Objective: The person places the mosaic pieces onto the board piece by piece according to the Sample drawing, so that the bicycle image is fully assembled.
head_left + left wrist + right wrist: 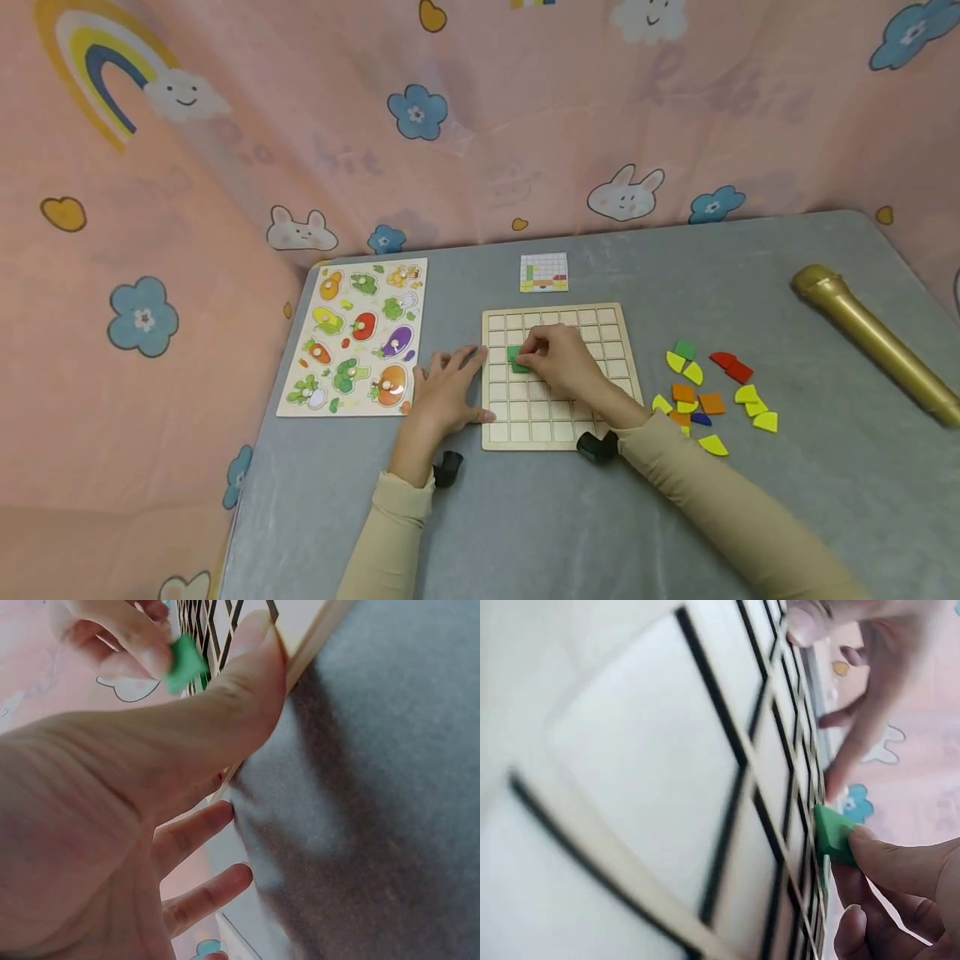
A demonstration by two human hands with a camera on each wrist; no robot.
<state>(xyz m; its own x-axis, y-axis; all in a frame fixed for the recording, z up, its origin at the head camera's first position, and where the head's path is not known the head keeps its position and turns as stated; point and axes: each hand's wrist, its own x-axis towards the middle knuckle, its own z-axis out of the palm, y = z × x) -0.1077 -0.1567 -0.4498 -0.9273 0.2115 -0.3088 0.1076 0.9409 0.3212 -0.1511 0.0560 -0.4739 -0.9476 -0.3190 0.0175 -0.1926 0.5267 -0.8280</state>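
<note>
A wooden grid board [555,311] lies on the grey table. Over its left part, my right hand [562,360] pinches a green square tile [832,836] between thumb and fingers. Close by, another green piece [513,353] shows on the grid, partly covered by the held tile and the fingers. My left hand [447,392] rests at the board's left edge with spread fingers, its thumb [251,667] on the board's border. Beyond the board lies a small pattern card [543,272] with coloured shapes on a grid.
Right of the board are scattered yellow quarter-round pieces [713,445], orange squares [712,403], red pieces [738,371] and a green square [684,349]. A gold microphone [877,342] lies farther right. A vegetable puzzle board [352,337] sits at the left. A pink printed curtain [495,125] hangs behind.
</note>
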